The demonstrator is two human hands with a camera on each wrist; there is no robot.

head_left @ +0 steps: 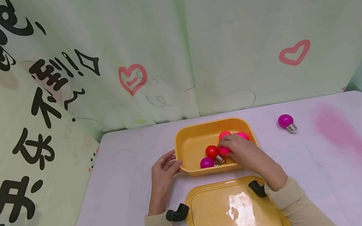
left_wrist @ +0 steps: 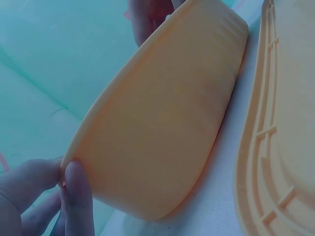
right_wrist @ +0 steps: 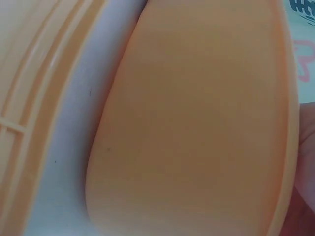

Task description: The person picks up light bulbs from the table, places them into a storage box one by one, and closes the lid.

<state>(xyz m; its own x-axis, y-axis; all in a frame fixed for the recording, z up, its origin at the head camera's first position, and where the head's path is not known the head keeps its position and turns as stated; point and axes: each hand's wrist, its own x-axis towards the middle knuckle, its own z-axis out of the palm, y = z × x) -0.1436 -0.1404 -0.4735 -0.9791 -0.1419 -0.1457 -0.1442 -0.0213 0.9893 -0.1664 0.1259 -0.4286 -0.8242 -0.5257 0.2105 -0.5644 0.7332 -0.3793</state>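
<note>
A yellow plastic box (head_left: 186, 144) stands on the table with several toy light bulbs inside. My left hand (head_left: 165, 173) pinches its left rim; in the left wrist view, thumb and finger sit on either side of that edge. Over the box's right part, my right hand (head_left: 246, 154) reaches in, with fingers and thumb around a pink bulb (head_left: 224, 150). Next to it lie a red bulb (head_left: 212, 151) and a purple bulb (head_left: 206, 162). Two more pink ones show behind the hand. In the right wrist view the box wall (right_wrist: 192, 123) hides most of this hand.
A yellow lid (head_left: 215, 214) lies flat in front of the box, under the right forearm. One magenta bulb (head_left: 285, 121) rests on the table (head_left: 320, 185) to the right. Curtains with drawings (head_left: 232, 33) hang behind and at the sides.
</note>
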